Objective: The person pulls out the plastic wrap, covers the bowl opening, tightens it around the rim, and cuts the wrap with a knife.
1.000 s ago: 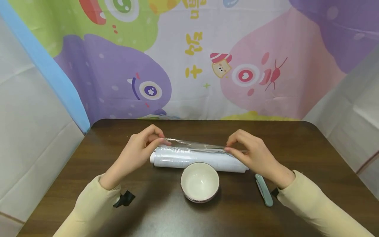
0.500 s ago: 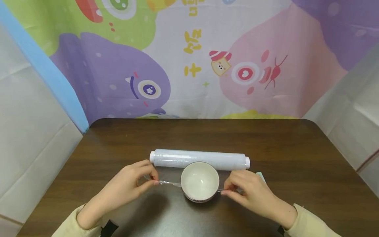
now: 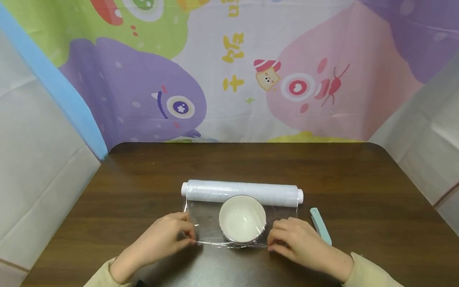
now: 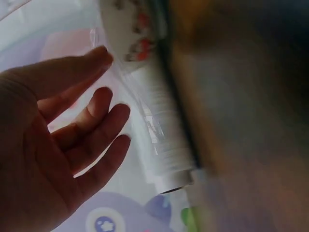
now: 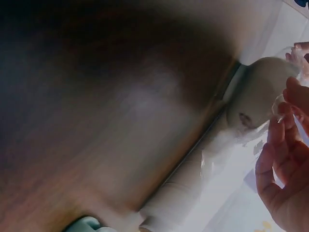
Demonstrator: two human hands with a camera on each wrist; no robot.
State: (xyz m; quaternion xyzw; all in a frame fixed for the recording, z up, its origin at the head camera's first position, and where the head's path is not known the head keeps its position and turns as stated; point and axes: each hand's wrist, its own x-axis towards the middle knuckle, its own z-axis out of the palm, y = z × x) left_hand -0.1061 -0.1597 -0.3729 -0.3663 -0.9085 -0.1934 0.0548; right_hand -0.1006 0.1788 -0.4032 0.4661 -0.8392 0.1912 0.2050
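A clear sheet of cling film (image 3: 208, 217) runs from a white cling film roll (image 3: 240, 191) towards me and stretches across a white bowl (image 3: 242, 219). My left hand (image 3: 161, 241) pinches the film's near left corner between thumb and fingertips. At the near right corner, my right hand (image 3: 301, 245) pinches the same edge. The front edge crosses just before the bowl, between both hands. In the left wrist view the bowl (image 4: 130, 34) shows a red and dark pattern outside. The right wrist view shows bunched film at the right fingertips.
A pale green folding knife or cutter (image 3: 320, 226) lies right of the bowl, close behind the right hand. The dark wooden table (image 3: 143, 167) ends at a cartoon-printed cloth (image 3: 229, 119) at the back.
Both hands have come from behind the roll towards me, drawing the film out across the bowl. The film, gathered narrow half a second ago, is now spread flat. Roll and bowl stay put.
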